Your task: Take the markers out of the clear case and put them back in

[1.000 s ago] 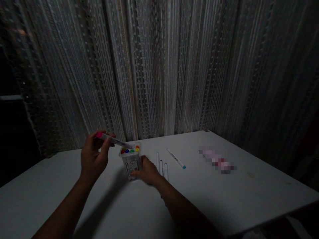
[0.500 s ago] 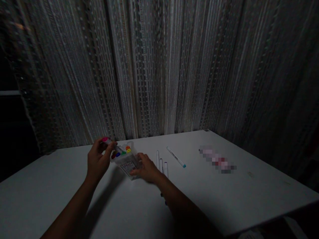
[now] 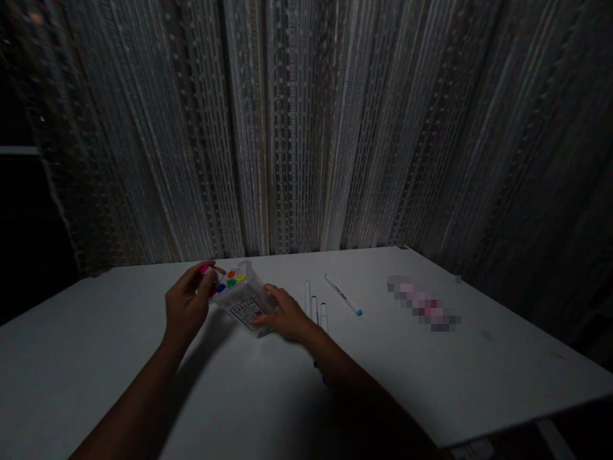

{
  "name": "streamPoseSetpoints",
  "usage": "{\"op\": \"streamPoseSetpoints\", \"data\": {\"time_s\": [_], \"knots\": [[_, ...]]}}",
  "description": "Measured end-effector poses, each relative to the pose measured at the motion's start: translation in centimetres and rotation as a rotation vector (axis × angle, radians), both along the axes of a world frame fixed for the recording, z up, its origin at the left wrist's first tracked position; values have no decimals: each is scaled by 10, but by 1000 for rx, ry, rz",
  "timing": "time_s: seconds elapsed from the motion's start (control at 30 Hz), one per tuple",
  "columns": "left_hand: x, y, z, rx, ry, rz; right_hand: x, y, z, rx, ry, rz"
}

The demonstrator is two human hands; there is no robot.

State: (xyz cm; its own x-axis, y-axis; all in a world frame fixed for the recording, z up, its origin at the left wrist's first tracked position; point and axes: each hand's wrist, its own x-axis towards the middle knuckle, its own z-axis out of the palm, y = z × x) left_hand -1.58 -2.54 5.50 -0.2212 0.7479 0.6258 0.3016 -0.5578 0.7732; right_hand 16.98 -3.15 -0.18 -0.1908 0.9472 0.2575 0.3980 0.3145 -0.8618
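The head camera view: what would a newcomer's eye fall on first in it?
Most likely the bright marker caps at the mouth of the tilted clear container, left of centre, which the right hand holds. Next, perhaps, the pink cap in the left hand, beside that mouth. Behind the white table, the patterned curtain fills most of the upper picture.

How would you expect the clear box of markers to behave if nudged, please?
The clear box would probably tip over without the right hand, since it leans left. It seems stiff, its walls looking straight-edged. The markers might slide, since its top is open.
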Motion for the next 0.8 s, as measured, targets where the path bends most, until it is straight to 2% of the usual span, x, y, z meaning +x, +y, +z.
{"op": "streamPoseSetpoints", "data": {"time_s": [0.13,0.27,0.6,0.8], "knots": [[-4,8,-6,38,-64,-18,-1,2,-5,0,53,20],[-3,8,-6,52,-115,-65,-1,4,-8,14,75,20],[-9,9,-3,1,8,-58,0,6,-7,26,44,32],[-10,10,-9,112,131,-75,0,5,-7,22,87,39]]}}
